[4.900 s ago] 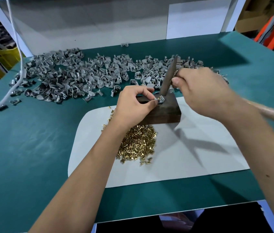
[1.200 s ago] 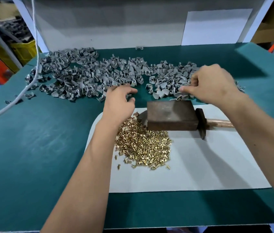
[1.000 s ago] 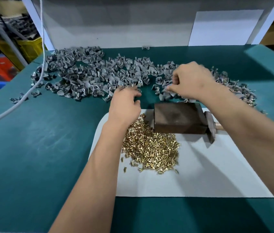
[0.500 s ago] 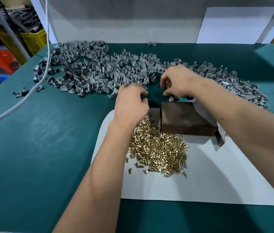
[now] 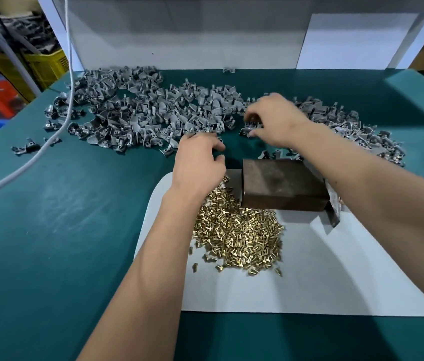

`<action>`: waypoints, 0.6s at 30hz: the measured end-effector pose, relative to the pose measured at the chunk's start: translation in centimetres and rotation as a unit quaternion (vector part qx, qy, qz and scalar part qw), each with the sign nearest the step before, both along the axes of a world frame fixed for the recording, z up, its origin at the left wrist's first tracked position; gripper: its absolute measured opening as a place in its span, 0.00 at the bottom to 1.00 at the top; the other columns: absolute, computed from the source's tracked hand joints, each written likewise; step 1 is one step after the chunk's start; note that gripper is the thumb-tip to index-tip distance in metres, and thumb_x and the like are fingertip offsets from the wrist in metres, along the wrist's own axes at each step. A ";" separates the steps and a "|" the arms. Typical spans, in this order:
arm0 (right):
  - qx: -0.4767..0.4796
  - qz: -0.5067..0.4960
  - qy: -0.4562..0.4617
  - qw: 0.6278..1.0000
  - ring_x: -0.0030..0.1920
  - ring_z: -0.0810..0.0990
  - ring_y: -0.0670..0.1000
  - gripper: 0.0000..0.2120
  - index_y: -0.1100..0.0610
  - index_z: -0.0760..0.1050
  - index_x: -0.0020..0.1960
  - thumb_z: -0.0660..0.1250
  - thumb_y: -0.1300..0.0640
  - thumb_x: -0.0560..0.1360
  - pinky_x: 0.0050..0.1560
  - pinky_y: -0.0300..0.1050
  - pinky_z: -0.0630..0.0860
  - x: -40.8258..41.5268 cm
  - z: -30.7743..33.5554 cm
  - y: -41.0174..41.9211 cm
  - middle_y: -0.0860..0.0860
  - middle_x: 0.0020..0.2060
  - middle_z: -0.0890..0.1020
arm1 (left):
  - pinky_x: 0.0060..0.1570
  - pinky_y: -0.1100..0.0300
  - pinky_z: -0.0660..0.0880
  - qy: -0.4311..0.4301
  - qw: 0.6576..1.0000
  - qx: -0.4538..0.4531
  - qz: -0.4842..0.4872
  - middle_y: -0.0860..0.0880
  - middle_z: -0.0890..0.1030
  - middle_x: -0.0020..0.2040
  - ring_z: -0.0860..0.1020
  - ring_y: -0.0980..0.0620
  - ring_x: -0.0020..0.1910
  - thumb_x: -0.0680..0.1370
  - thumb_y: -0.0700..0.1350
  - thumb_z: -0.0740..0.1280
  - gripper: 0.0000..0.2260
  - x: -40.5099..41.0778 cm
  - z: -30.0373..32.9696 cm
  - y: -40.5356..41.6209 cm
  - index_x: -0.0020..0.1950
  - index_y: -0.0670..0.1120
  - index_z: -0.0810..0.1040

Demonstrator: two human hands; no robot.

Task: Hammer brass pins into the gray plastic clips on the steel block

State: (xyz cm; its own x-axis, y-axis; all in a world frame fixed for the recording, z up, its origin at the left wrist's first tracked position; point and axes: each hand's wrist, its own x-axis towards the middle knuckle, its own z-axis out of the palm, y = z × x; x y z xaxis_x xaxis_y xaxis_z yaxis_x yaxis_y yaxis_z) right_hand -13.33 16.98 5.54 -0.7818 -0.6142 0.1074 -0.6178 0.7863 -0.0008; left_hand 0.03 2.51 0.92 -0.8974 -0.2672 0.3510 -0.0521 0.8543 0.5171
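A dark steel block (image 5: 281, 183) stands on a white mat (image 5: 323, 277), with nothing on top of it. A heap of brass pins (image 5: 239, 238) lies in front of it. Gray plastic clips (image 5: 153, 118) are strewn across the green table behind. My right hand (image 5: 276, 121) reaches over the block and pinches one gray clip (image 5: 251, 126) at the pile's near edge. My left hand (image 5: 198, 162) hovers left of the block with loosely curled fingers, and I see nothing in it. The hammer head (image 5: 333, 208) lies right of the block, mostly hidden under my right forearm.
A white cable (image 5: 67, 82) hangs down at the left and trails over the table. A white panel (image 5: 192, 32) closes off the back. Yellow and orange crates (image 5: 44, 66) stand beyond the left edge. More clips (image 5: 362, 131) lie at the right.
The hammer, in my right hand 4.9 s ago, now lies beside the block. My right hand has moved left along the clips and pinched one. My left hand has hardly moved.
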 end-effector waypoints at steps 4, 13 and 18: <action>0.063 0.032 0.007 0.997 0.70 0.70 0.60 0.21 0.50 0.75 0.72 0.69 0.50 0.80 0.70 0.59 0.70 -0.8 -1.2 -1.5 0.56 0.68 0.76 | 0.69 0.60 0.59 0.002 1.000 0.001 -0.005 0.47 0.83 0.63 0.77 0.46 0.62 0.76 0.38 0.70 0.11 0.0 0.0 0.1 0.57 0.44 0.86; -0.003 -0.072 -0.003 0.997 0.52 0.84 0.59 0.08 0.51 0.86 0.53 0.75 0.60 0.75 0.55 0.54 0.81 -1.7 -0.7 2.0 0.55 0.51 0.86 | 0.70 0.60 0.61 -0.001 1.000 0.021 -0.010 0.48 0.83 0.63 0.79 0.48 0.62 0.76 0.38 0.70 0.11 -0.1 -0.2 0.0 0.57 0.44 0.86; -0.017 -0.129 0.003 0.991 0.49 0.84 0.59 0.04 0.50 0.86 0.46 0.76 0.59 0.74 0.53 0.54 0.82 -1.6 -0.2 4.5 0.55 0.47 0.86 | 0.69 0.60 0.62 -0.004 1.000 0.028 -0.007 0.48 0.83 0.63 0.79 0.47 0.62 0.76 0.39 0.71 0.11 -0.2 -0.2 0.0 0.57 0.45 0.86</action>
State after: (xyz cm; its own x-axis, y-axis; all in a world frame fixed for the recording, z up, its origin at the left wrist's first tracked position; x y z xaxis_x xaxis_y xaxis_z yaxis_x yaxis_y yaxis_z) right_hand -14.96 21.50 5.39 -0.9117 -0.3896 0.1304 -0.3961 0.9178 -0.0275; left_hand -0.12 2.50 0.70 -0.9044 -0.2730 0.3280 -0.0447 0.8250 0.5634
